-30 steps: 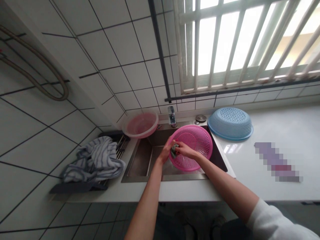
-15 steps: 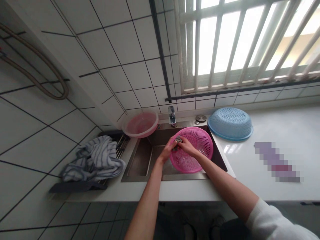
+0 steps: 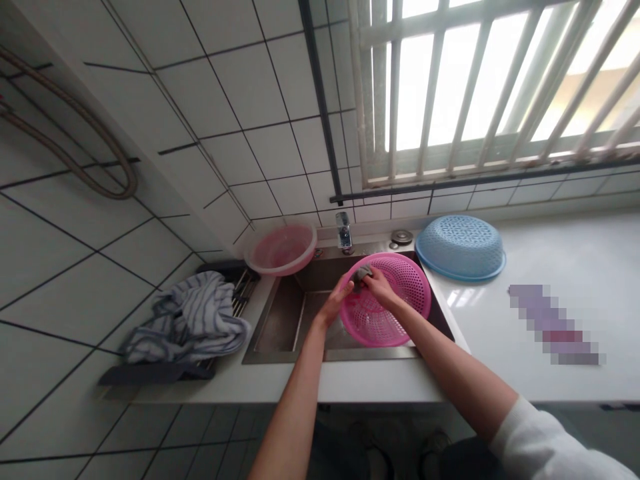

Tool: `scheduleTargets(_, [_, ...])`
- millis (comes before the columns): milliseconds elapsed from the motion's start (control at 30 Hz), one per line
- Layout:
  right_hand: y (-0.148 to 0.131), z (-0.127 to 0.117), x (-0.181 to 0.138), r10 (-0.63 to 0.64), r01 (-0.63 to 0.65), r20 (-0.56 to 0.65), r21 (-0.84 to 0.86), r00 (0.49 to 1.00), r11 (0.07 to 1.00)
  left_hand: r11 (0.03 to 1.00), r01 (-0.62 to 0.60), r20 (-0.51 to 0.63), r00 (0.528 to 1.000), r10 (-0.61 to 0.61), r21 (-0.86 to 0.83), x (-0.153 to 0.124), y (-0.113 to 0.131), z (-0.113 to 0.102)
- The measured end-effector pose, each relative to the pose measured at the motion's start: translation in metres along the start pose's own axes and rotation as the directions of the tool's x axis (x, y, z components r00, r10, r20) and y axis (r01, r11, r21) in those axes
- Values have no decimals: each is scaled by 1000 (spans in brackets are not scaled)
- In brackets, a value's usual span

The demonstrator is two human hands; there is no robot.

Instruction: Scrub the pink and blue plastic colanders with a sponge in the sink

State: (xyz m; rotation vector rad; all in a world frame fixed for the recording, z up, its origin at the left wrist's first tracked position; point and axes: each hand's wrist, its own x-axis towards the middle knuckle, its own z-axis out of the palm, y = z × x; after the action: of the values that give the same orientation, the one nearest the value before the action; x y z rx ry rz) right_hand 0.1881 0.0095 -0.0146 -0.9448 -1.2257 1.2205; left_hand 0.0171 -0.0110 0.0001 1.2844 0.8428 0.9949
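A round pink colander [image 3: 413, 287] is tilted over the right part of the steel sink [image 3: 277, 320]. My left hand [image 3: 336, 301] grips its left rim, thumb on the inner side. Against the inside wall near that rim, my right hand [image 3: 379, 287] is closed on a small greyish cloth [image 3: 363, 272]. Part of the cloth is hidden by the fingers of both hands.
Behind the sink stands a faucet [image 3: 344, 233], with a pink basin [image 3: 285, 248] to its left. An upturned blue basket [image 3: 463, 247] sits right, beside a metal drain stopper [image 3: 401, 237]. A striped towel [image 3: 193, 320] lies on a rack at left. A blurred purple patch [image 3: 553, 327] is on the counter.
The right hand and cloth have shifted slightly up and to the right along the colander's inner wall. The colander has turned or shifted a little to the right.
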Motion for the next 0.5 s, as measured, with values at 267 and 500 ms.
scheduleTargets(267, [8,15,-13,72,-49,389,-70,918,996,998,-3,-33,999,5,64,0,-2,-7])
scheduleTargets(500, [8,-5,6,10,-15,-102,-43,995,999,985,-77,39,997,72,153,4,-2,-1])
